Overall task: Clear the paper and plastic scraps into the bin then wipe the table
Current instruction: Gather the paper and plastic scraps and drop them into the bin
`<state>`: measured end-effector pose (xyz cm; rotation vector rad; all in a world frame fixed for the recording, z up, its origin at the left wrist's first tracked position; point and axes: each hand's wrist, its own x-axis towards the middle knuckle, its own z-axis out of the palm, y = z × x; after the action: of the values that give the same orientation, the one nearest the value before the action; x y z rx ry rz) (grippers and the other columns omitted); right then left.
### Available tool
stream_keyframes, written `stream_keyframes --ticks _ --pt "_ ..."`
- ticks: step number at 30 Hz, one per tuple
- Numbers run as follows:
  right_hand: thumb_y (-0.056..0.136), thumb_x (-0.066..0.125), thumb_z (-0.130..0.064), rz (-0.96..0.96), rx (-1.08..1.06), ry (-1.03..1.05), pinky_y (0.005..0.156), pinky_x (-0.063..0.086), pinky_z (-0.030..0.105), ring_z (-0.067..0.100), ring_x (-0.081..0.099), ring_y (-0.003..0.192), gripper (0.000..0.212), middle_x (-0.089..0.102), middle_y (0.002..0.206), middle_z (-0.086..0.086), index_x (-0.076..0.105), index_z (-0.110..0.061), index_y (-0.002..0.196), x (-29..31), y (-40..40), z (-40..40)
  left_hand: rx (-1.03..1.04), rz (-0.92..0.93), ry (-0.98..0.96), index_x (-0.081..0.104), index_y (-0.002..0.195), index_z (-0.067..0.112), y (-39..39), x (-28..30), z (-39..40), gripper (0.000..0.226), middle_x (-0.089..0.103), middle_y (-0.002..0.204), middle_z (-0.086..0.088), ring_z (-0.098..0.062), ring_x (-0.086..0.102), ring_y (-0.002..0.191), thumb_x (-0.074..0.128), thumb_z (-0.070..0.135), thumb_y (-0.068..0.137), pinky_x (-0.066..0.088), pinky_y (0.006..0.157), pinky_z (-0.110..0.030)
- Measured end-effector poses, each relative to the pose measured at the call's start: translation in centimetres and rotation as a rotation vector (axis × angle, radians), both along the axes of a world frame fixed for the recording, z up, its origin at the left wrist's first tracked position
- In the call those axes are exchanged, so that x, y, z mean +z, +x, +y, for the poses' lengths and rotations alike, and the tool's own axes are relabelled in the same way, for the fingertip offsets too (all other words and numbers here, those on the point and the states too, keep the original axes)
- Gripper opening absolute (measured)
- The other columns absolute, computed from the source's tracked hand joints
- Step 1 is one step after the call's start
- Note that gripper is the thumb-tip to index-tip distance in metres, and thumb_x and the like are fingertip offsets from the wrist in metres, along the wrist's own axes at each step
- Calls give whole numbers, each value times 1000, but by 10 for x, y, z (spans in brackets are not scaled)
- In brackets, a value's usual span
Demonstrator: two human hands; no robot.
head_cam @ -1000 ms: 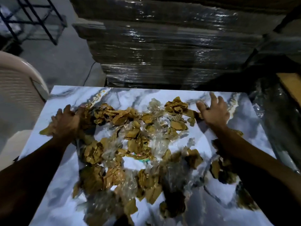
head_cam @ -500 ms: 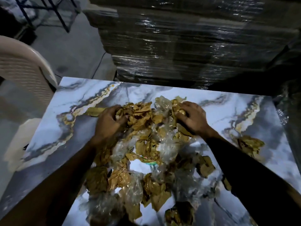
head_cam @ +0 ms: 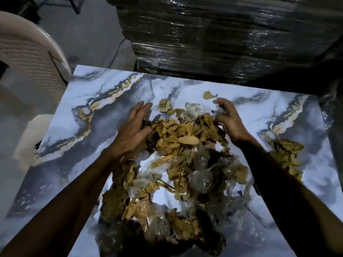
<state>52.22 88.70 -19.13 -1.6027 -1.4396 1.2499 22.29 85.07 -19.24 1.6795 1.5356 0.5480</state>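
Currently the heap of torn brown paper and clear crinkled plastic scraps [head_cam: 185, 164] is being raked together mid marble-patterned table [head_cam: 92, 130]. Left hand [head_cam: 133, 130] is laid on its edge, fingers spread; right hand [head_cam: 227, 120] is clawed, fingers half curled, grip unclear. Stray bits remain far side and right. Bin not seen; scooping needed next.

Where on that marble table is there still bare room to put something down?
The left side of the table, between the chair and the left hand, is bare; so is the far edge beside the wrapped stack. The scrap pile crowds the middle and near edge.
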Motion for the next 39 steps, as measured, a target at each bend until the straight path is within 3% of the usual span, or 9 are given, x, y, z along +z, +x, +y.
stream_keyframes --ticks 5,8,10,14,19,24,29,35,39 --pt "101 49 -29 -55 -23 -95 66 37 -8 5 34 124 51 20 158 -2 33 -19 148 2 -5 67 -5 184 -45 21 152 38 19 -4 52 72 8 165 5 -16 6 151 31 70 88 10 122 -46" --pt "97 38 -57 -349 212 -88 118 23 27 18 21 145 62 23 159 6 38 -18 146 -5 -13 81 -120 288 -123 12 155 36 43 -8 70 81 3 166 2 -21 0 152 28 77 87 5 122 -48" --pt "95 31 -66 -494 361 -57 119 20 42 25 30 141 62 40 150 10 53 -22 133 -14 -21 71 -177 329 -132 14 156 31 56 -11 70 85 9 165 -1 -23 5 152 32 77 87 10 121 -48" --pt "101 35 -50 -541 408 17 119 16 35 21 23 147 53 30 158 7 45 -20 143 -25 -32 34 -294 397 -36 49 137 19 65 -11 56 68 49 144 -10 -27 44 133 46 67 89 39 105 -42" --pt "102 32 -50 -515 339 76 106 40 42 24 50 128 46 55 140 3 50 -24 136 -13 -34 -7 -353 422 -2 49 139 21 62 -7 40 60 56 138 -9 -29 56 121 53 53 88 48 95 -37" --pt "101 36 -48 -252 -30 88 110 39 37 18 50 128 49 57 139 3 56 -17 133 1 -5 -43 -303 436 112 47 141 20 64 9 25 49 48 146 -8 -30 50 128 48 41 97 44 100 -38" --pt "101 39 -35 -507 -381 218 102 39 35 29 52 123 44 59 132 16 58 -6 128 13 73 -75 -227 401 190 50 139 18 75 19 14 45 48 148 -9 -31 48 131 39 39 102 39 105 -39" --pt "81 38 -69 -522 -495 -82 107 39 48 32 48 128 72 49 141 12 45 -25 137 -13 169 -102 -288 344 193 60 126 23 81 16 -4 53 63 131 -11 -32 59 115 29 55 98 43 85 -38" --pt "74 51 -81 -416 -513 -74 84 54 56 32 65 99 54 66 110 5 50 -41 111 -71 176 -98 -310 376 143 53 137 31 82 11 -12 63 61 134 -10 -30 56 120 23 62 92 44 95 -40"
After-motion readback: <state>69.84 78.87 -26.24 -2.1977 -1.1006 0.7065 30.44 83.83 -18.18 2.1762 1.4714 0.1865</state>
